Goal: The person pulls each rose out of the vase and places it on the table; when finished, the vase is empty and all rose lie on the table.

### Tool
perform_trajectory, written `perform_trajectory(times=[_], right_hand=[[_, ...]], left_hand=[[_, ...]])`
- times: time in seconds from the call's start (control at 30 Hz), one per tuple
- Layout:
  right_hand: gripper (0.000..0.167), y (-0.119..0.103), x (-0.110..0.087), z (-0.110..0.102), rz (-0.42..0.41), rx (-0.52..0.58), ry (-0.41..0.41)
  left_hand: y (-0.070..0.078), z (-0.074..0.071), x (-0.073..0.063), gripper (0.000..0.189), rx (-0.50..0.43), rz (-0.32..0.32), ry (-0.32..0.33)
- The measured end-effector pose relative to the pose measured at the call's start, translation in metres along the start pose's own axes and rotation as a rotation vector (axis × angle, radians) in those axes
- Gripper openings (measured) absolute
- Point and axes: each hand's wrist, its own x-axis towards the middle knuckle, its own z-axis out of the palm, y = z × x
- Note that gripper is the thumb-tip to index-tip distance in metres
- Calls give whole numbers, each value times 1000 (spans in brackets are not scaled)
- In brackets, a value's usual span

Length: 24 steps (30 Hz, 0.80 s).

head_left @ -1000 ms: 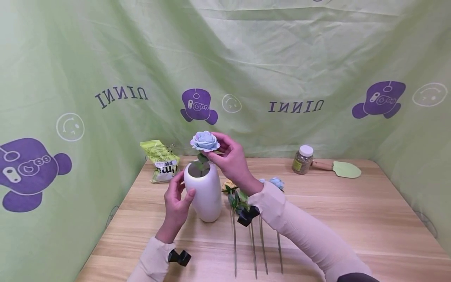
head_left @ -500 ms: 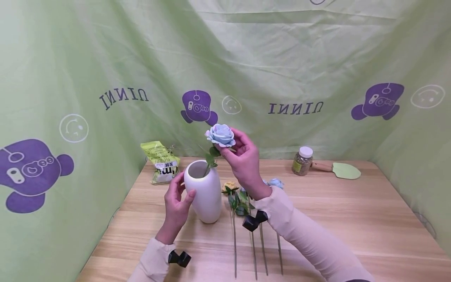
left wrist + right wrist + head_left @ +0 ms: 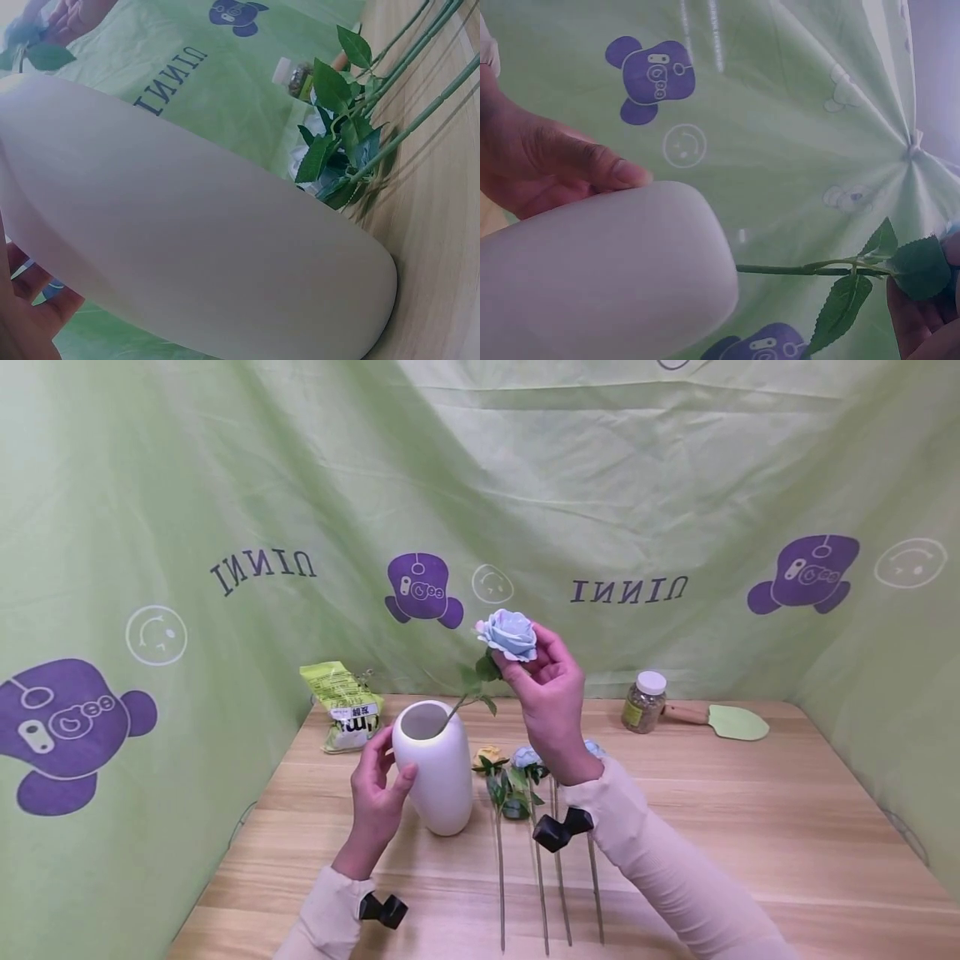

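Note:
A white vase [image 3: 435, 777] stands upright on the wooden table, and my left hand [image 3: 378, 797] grips its left side near the mouth. My right hand [image 3: 551, 710] pinches a blue artificial rose [image 3: 508, 635] just under its bloom. The rose leans right, its lower stem inside the vase mouth; the stem's end is hidden. In the right wrist view, the green stem [image 3: 780, 269] runs from the vase's mouth to the leaves beside my right fingers. The left wrist view shows the vase wall [image 3: 195, 217] close up.
Right of the vase lie several more artificial roses, among them a yellow rose [image 3: 487, 756] and a blue rose [image 3: 527, 757], stems toward me. A green bag [image 3: 345, 710] stands behind left. A white-lidded jar [image 3: 643, 702] and a green trowel [image 3: 738, 722] are at back right.
My right hand has moved right and up with the blue rose, drawing more of its stem out of the vase and tilting it. My left hand and the vase have stayed put.

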Motion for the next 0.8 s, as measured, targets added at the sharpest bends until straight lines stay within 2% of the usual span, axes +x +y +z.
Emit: perform_trajectory(times=[0.2,0.5,0.8], right_hand=[[50,-11,5,-7,-43,2,18],[46,-23,13,-18,-65,57,56],[46,-32,22,-16,-120,108,61]], left_hand=[[0,0,0,56,-4,7,0],[0,0,0,58,-7,5,-2],[0,-1,0,56,-3,3,-10]])
